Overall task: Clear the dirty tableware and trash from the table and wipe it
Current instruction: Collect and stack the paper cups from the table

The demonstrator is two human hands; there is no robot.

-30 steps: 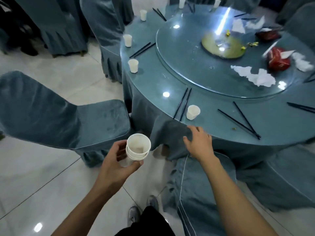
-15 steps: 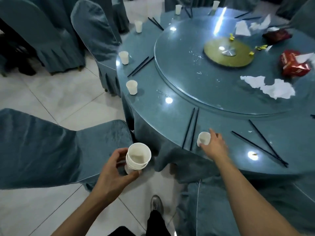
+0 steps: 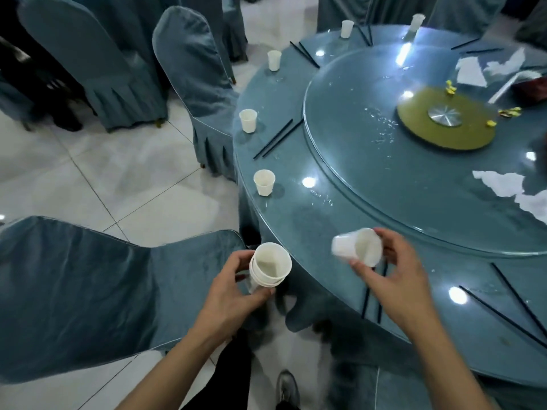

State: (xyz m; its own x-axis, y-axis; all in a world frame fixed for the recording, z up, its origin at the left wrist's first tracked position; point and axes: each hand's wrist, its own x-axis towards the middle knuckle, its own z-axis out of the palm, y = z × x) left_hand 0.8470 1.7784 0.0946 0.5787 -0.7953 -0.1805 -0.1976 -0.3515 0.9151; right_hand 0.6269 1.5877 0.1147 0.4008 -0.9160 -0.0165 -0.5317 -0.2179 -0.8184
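Left hand: the left hand (image 3: 233, 294) was curled round a stack of white cups (image 3: 268, 269), off the edge of the table, over the floor.
Right hand: the right hand (image 3: 396, 279) pinched one white cup (image 3: 356, 247) with thumb and fingers. The cup was tipped on its side and looked blurry. It was in the air above the table's near edge, a little way from the stack.
Table: the round table (image 3: 296, 220) was blue with a shiny top. A big glass turning plate (image 3: 370, 161) sat in the middle, with a yellow-green disc (image 3: 444, 119) at its centre.
Cups left: a near cup (image 3: 264, 182) stood by the left edge, then a second cup (image 3: 248, 121) behind it, and a third cup (image 3: 274, 60) farther back. More cups stood at the far side.
Chopsticks: one pair of black chopsticks (image 3: 278, 139) lay near the second cup. A near pair (image 3: 371, 303) lay partly under the right hand.
Trash: white napkins (image 3: 500, 186) lay on the glass at the right.
Chairs: a near chair (image 3: 88, 291) in a blue cover stood at the left. A second chair (image 3: 198, 84) stood by the table farther back.
Floor: the floor (image 3: 103, 179) had pale tiles.
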